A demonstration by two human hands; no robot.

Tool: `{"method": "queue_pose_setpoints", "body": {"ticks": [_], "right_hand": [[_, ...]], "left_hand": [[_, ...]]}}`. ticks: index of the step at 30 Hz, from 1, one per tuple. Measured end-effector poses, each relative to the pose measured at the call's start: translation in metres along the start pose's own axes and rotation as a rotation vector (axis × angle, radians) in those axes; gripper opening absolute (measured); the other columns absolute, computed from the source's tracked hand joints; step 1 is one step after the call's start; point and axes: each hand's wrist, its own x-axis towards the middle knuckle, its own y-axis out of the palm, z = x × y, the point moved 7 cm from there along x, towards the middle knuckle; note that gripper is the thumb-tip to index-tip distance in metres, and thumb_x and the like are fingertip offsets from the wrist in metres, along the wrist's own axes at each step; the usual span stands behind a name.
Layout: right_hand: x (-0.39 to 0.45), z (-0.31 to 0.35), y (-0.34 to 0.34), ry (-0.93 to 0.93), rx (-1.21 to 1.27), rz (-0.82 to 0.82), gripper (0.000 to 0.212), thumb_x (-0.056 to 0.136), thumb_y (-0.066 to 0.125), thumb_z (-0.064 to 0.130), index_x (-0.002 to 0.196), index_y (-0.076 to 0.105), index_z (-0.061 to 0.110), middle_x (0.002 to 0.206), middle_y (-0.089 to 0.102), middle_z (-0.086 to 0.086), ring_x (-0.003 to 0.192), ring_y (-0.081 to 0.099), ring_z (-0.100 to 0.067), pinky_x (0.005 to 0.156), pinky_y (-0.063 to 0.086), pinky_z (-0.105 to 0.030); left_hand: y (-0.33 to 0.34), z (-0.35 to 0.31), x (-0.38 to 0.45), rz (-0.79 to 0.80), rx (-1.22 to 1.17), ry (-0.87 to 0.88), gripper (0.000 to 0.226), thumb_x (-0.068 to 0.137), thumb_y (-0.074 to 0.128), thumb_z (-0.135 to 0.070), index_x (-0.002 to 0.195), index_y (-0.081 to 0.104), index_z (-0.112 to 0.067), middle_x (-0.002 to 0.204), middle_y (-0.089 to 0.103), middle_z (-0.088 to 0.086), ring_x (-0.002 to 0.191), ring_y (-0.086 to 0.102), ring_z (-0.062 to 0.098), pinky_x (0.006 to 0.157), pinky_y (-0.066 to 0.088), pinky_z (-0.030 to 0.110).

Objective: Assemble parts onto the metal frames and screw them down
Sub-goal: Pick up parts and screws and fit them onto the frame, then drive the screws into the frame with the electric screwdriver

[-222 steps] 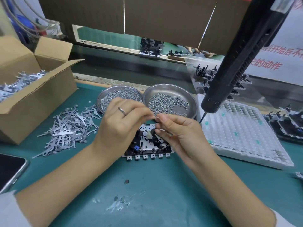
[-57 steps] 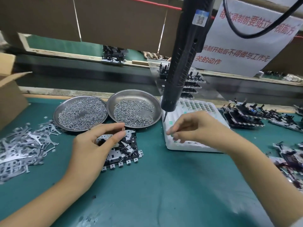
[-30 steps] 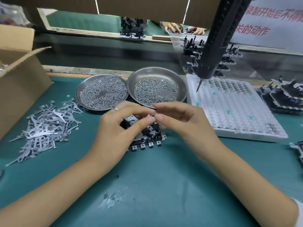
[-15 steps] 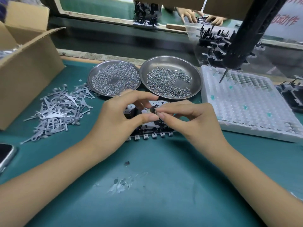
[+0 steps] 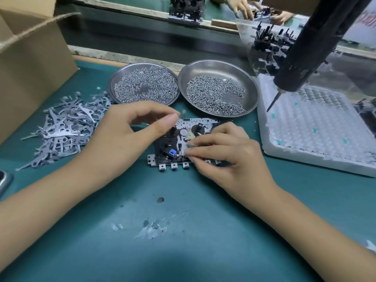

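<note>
A metal frame (image 5: 196, 121) with black parts and a small blue part (image 5: 172, 153) lies flat on the green mat between my hands. My right hand (image 5: 230, 157) rests on the frame's near right side, and its thumb and forefinger pinch a small metal part (image 5: 184, 147) against it. Over the frame's left side hovers my left hand (image 5: 126, 137). Its fingers are curled, with thumb and forefinger tips together and nothing visible between them. The frame's right half is hidden under my right hand.
Two steel dishes of screws (image 5: 144, 86) (image 5: 217, 92) stand behind the frame. A pile of metal levers (image 5: 61, 129) and a cardboard box (image 5: 34, 64) lie to the left. A white foam tray (image 5: 305, 127) sits at right under a hanging electric screwdriver (image 5: 301, 51). Another person's hands (image 5: 242, 5) work at the back.
My right hand has dropped from the shared pinch above the frame to its near edge, carrying the small part. My left hand has lifted slightly off to the left.
</note>
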Motion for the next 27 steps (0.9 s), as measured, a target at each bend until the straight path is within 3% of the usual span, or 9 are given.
{"method": "queue_pose_setpoints", "body": {"ticks": [6,11,18,23,25,27], "right_hand": [[0.001,0.005,0.001,-0.090,-0.093,0.015,0.010,0.076,0.076,0.013,0.086,0.078,0.014,0.093,0.073,0.003,0.077,0.056,-0.028,0.074,0.047,-0.048],[0.001,0.000,0.001,-0.004,-0.001,0.085,0.015,0.077,0.073,0.009,0.091,0.077,0.013,0.093,0.073,0.002,0.080,0.054,-0.025,0.076,0.048,-0.047],[0.000,-0.008,0.001,0.183,0.188,0.077,0.018,0.075,0.074,0.002,0.090,0.077,0.010,0.095,0.072,0.002,0.088,0.059,-0.022,0.083,0.046,-0.025],[0.000,-0.005,-0.001,0.191,0.175,0.061,0.017,0.077,0.071,0.003,0.091,0.077,0.010,0.093,0.069,-0.002,0.087,0.057,-0.019,0.081,0.043,-0.020],[0.000,-0.003,-0.010,0.187,0.161,-0.021,0.019,0.078,0.069,0.004,0.094,0.076,0.011,0.092,0.066,-0.005,0.085,0.058,-0.018,0.079,0.044,-0.020],[0.001,-0.006,-0.035,0.199,0.103,-0.232,0.023,0.081,0.066,0.002,0.102,0.071,0.010,0.090,0.061,-0.008,0.085,0.057,-0.013,0.080,0.042,-0.018]], "left_hand": [[0.008,-0.009,-0.009,-0.015,0.180,0.095,0.007,0.088,0.065,-0.029,0.091,0.070,-0.025,0.087,0.067,-0.011,0.084,0.061,0.003,0.081,0.043,0.011],[0.027,-0.018,-0.021,0.109,0.478,0.232,0.034,0.074,0.058,-0.038,0.101,0.067,-0.021,0.094,0.065,-0.009,0.090,0.061,0.013,0.090,0.044,0.042],[0.030,-0.014,-0.022,0.071,0.508,0.203,0.034,0.070,0.065,-0.031,0.103,0.068,-0.021,0.093,0.065,-0.013,0.091,0.058,0.011,0.093,0.038,0.033],[0.030,-0.012,-0.020,0.059,0.437,0.191,0.032,0.068,0.070,-0.025,0.101,0.070,-0.025,0.088,0.066,-0.018,0.090,0.055,0.006,0.094,0.039,0.030],[0.030,-0.012,-0.019,0.062,0.421,0.202,0.029,0.068,0.071,-0.026,0.097,0.072,-0.024,0.086,0.065,-0.019,0.088,0.053,0.004,0.092,0.038,0.029],[0.030,-0.012,-0.018,0.073,0.421,0.214,0.025,0.069,0.072,-0.028,0.093,0.073,-0.024,0.084,0.065,-0.019,0.085,0.052,0.005,0.091,0.039,0.031]]}}
